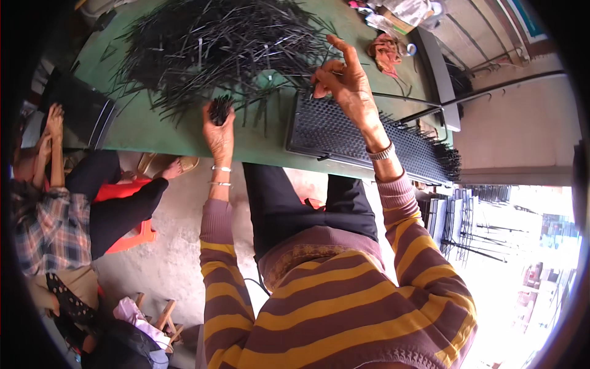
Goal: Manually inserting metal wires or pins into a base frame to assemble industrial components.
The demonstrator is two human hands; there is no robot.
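Observation:
My left hand (219, 132) is closed around an upright bundle of thin black sticks (220, 109), near the table's front edge. My right hand (350, 86) is raised over the left end of a long black board (335, 132) full of small holes. Its index finger is stretched out, the other fingers are bent and apart from it, and no stick shows in them. Black sticks (447, 158) stand in the board's right end and along its far edge. Beyond both hands lies a large loose heap of black sticks (215, 46).
The green table (178, 132) carries a crumpled reddish cloth (385, 54) and plastic bags (409, 15) at the far right. A dark metal bar (485, 95) crosses on the right. To the left sits another person (55, 221) in a plaid shirt, beside a black panel (80, 111).

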